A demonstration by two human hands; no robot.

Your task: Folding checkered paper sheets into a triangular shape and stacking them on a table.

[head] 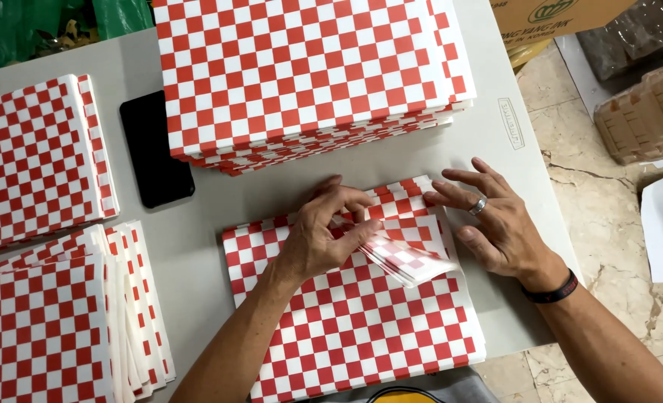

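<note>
A small stack of red-and-white checkered paper sheets (361, 321) lies on the grey table (197, 239) in front of me. My left hand (324, 235) pinches the upper right corner of several sheets and curls it over into a fold (410, 261). My right hand (492, 220), with a ring and a dark wristband, rests flat with fingers spread on the table and the stack's right edge, just beside the fold.
A tall pile of the same checkered sheets (309, 75) sits at the back. Two more piles (36, 157) (55, 321) lie at the left. A black phone (152, 149) lies between them. Cardboard boxes (548, 15) and trays (645, 112) stand on the tiled floor at right.
</note>
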